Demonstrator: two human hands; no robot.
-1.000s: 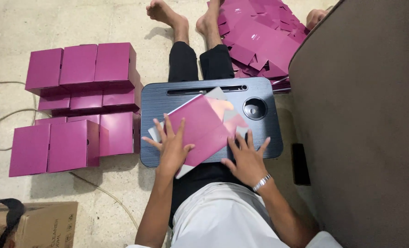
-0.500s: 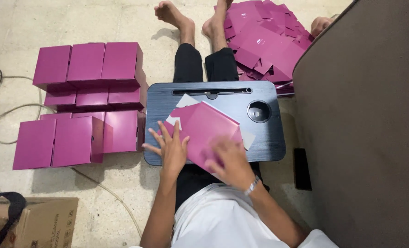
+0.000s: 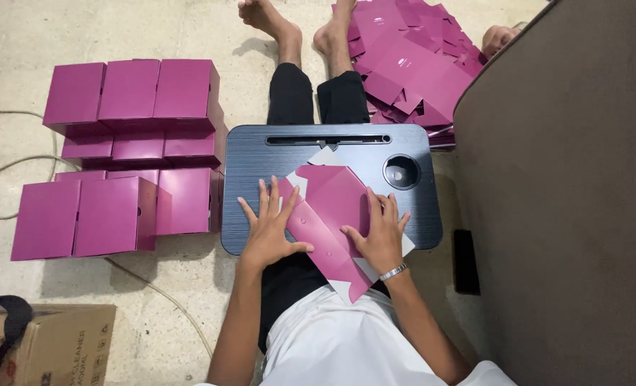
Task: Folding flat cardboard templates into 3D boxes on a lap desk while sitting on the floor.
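A flat magenta cardboard box blank [image 3: 328, 214], white on its underside, lies on a dark lap tray [image 3: 260, 154] across my legs. My left hand [image 3: 269, 230] presses flat on the blank's left edge, fingers spread. On the blank's right side rests my right hand [image 3: 378, 236], also flat with fingers apart, a bracelet at its wrist. Neither hand grips anything. The blank is partly folded, with a flap turned over along its middle.
Several assembled magenta boxes [image 3: 128, 161] stand stacked on the floor at left. A heap of flat magenta blanks [image 3: 411, 61] lies at the upper right, beside a brown sofa [image 3: 568, 186]. A brown carton [image 3: 53, 347] sits at bottom left; a cable [image 3: 3, 171] runs along the left floor.
The blank has been folded over and turned on the tray. My right hand moved from the blank's lower edge onto its right side; my left hand stayed pressing at the left.
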